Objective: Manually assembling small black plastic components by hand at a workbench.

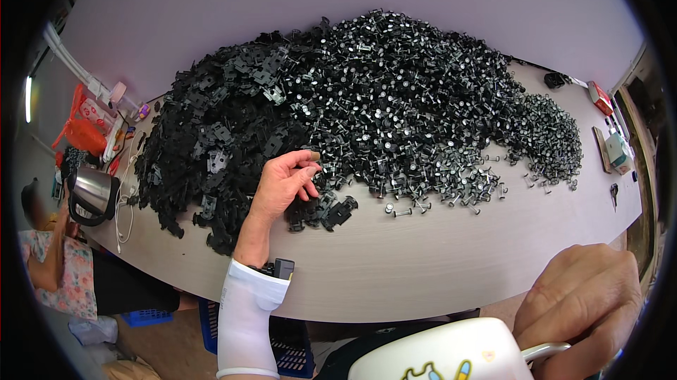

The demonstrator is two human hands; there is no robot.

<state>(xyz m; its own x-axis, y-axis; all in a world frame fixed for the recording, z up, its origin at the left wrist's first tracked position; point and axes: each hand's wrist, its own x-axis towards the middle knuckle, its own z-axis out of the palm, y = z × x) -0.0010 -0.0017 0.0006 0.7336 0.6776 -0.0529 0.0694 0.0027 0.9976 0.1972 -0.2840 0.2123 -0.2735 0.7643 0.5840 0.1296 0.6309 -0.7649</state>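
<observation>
Close to the camera, my right hand (pixel 582 309) is closed around the handle of a white mug (pixel 437 348) with a coloured cartoon print. The mug is cut off by the lower edge. My left hand (pixel 285 182) hovers at the front of the heap, loosely curled, thumb and index finger slightly apart, and no part shows between them. A tan band wraps the index fingertip. Beneath and beside that hand lie black plastic clips (pixel 211 119) and a small group of loose clips (pixel 331 212). To its right spreads a pile of short metal pins with round heads (pixel 402 98).
A smaller pile of metal pins (pixel 553 140) lies at the right. On the left stand a steel kettle (pixel 93 195), a white cable (pixel 127 218) and an orange bag (pixel 84 129). Another person in a floral top (pixel 60 267) sits beyond. A blue crate (pixel 289 348) is below the table edge.
</observation>
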